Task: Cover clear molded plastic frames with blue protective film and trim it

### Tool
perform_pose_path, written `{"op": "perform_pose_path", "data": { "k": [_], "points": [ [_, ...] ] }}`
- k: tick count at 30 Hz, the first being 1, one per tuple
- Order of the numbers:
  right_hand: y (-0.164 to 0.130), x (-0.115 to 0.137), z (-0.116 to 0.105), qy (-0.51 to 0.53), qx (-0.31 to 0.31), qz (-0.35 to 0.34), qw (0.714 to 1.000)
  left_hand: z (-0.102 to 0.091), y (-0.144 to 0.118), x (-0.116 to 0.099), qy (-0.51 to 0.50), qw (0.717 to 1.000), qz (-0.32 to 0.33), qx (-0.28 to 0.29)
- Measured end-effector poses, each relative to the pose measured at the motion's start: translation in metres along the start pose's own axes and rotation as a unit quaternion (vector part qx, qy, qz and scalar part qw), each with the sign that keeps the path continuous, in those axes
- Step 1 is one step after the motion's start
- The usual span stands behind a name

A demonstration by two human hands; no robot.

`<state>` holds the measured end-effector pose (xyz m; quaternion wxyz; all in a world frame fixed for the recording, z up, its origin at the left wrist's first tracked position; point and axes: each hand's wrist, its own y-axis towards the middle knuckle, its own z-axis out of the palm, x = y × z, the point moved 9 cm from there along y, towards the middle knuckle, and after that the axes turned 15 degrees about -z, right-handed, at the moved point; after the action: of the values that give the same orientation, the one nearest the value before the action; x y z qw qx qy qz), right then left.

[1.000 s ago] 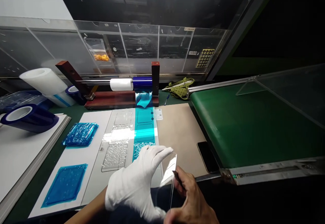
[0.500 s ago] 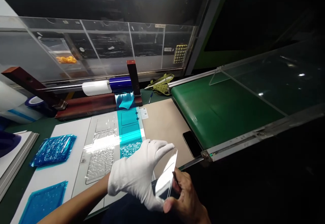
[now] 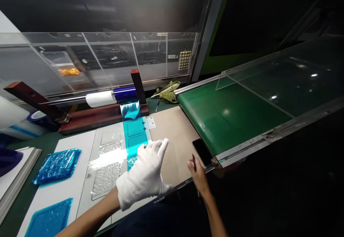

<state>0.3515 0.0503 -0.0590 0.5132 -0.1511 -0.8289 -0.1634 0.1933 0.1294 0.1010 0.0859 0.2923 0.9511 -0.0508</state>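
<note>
gloved left hand (image 3: 145, 171): curved, thumb apart, couldn't tell if holding anything | right hand (image 3: 199, 178): pinched thin dark tool (image 3: 194, 159) near phone (image 3: 202, 152) | blue stack (image 3: 57, 166) looked done | blue strip (image 3: 135, 132) seemed unfinished

Black phone (image 3: 202, 152) beside green conveyor belt (image 3: 228, 119); dotted cloth (image 3: 168, 95) near pen (image 3: 157, 106).
</note>
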Motion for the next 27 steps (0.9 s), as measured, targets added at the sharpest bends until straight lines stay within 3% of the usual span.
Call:
{"op": "perform_pose_path", "data": {
  "k": [3, 5, 7, 11, 13, 16, 20, 22, 24, 27],
  "points": [
    [0.021, -0.04, 0.021, -0.088, 0.055, 0.018, 0.994, 0.011, 0.001, 0.021, 0.035, 0.997, -0.071, -0.013],
    [0.028, -0.042, 0.028, -0.101, 0.061, 0.005, 0.993, 0.015, -0.001, 0.035, 0.037, 0.992, -0.12, -0.026],
    [0.03, -0.021, 0.027, -0.105, 0.059, -0.029, 0.992, 0.018, -0.005, 0.047, 0.039, 0.985, -0.164, -0.033],
    [0.022, 0.065, 0.027, 0.003, 0.074, -0.146, 0.986, 0.02, -0.015, 0.06, 0.034, 0.98, -0.192, -0.051],
    [0.018, 0.099, 0.029, 0.058, 0.072, -0.164, 0.982, 0.017, -0.021, 0.064, 0.031, 0.977, -0.196, -0.084],
    [0.016, 0.124, 0.038, 0.1, 0.056, -0.151, 0.982, 0.014, -0.027, 0.064, 0.026, 0.977, -0.183, -0.109],
    [0.021, 0.134, 0.054, 0.107, 0.065, -0.137, 0.983, 0.016, -0.031, 0.06, 0.019, 0.982, -0.163, -0.092],
    [0.021, 0.136, 0.048, 0.096, 0.056, -0.133, 0.985, 0.016, -0.031, 0.057, 0.02, 0.984, -0.156, -0.084],
    [0.015, 0.131, 0.029, 0.095, 0.035, -0.117, 0.988, 0.017, -0.031, 0.056, 0.019, 0.985, -0.151, -0.085],
    [-0.019, 0.097, -0.009, 0.128, 0.044, -0.068, 0.988, 0.019, -0.029, 0.061, 0.015, 0.983, -0.161, -0.09]
  ]
}}
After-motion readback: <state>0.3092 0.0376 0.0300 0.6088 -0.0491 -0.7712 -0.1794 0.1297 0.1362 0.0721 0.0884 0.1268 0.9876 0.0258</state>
